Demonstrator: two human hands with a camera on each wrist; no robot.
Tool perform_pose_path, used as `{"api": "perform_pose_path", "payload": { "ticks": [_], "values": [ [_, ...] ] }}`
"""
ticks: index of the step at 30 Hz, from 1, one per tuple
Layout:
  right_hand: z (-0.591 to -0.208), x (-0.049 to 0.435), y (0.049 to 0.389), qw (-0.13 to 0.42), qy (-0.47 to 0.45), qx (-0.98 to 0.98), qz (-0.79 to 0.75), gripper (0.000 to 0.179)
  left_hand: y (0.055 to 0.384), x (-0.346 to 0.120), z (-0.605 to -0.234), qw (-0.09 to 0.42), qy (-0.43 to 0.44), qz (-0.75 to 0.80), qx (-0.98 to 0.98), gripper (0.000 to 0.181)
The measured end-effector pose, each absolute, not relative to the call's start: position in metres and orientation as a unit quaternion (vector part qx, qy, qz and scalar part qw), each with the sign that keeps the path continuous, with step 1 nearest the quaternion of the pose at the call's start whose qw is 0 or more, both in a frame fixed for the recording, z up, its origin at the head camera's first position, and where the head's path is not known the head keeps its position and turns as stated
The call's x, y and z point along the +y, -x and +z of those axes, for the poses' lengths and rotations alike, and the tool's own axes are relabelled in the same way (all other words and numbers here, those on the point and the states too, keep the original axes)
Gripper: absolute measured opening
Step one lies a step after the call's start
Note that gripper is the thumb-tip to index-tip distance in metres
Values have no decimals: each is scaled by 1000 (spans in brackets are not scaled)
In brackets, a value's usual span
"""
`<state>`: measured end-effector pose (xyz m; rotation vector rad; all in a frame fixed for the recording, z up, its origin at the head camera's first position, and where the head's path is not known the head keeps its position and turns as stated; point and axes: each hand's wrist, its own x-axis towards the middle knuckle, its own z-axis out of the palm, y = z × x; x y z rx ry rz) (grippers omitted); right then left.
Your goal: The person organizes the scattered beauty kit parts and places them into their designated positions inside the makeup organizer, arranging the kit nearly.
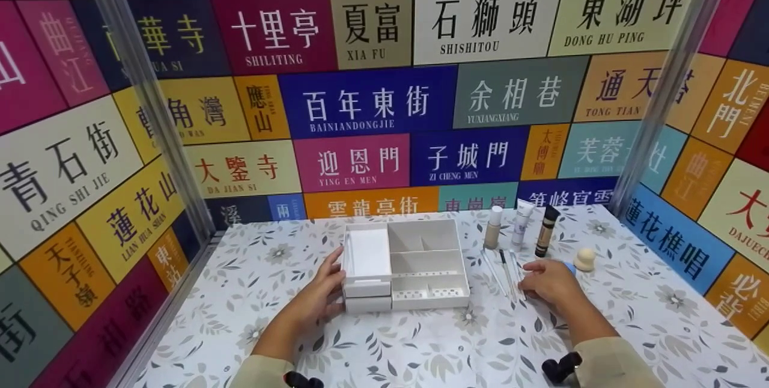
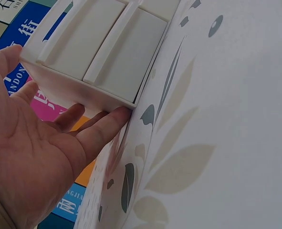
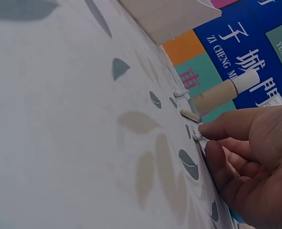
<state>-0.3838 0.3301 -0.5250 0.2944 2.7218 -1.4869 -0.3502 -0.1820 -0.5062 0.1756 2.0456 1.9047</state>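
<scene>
While the head view looks down on a white, rectangular plastic organiser point(image 1: 430, 302) with several open compartments, the left wrist view shows its low front: two pale drawer fronts point(image 2: 133, 55), one above the other, each with a raised ridge along its top. The organiser stands on a table point(image 1: 414, 352) covered in white cloth printed with grey and beige leaves. The person's left hand point(image 1: 323, 289) is at its left side, fingers spread; the left wrist view shows fingertips touching the side wall, one near the bottom corner.

To the organiser's right, several slim, pale and dark sticks point(image 1: 509, 274) lie side by side, with the person's right hand point(image 1: 550, 283) at their right edge. From the head, the back of this hand covers its grip; the right wrist view shows bent fingers, their tips close about a small white end point(image 3: 198, 137). I cannot tell whether they pinch it.

Behind the sticks stand a beige bottle with a white cap point(image 1: 492, 232), a white squeeze tube point(image 1: 521, 226) and a black-and-beige tube point(image 1: 545, 233). A cream, gourd-shaped sponge point(image 1: 584, 260) sits beyond the right hand, beside a partly hidden blue item point(image 1: 569, 266).
</scene>
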Motion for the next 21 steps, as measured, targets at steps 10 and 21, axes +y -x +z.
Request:
{"api": "perform_pose_path", "payload": {
  "ticks": [10, 21],
  "values": [
    [-519, 328, 384, 22, -94, 900, -426, 65, 349, -181, -504, 164, -68, 670, 721, 65],
    [-517, 328, 384, 12, -90, 916, -390, 60, 351, -182, -507, 166, -75, 670, 719, 65]
  ]
}}
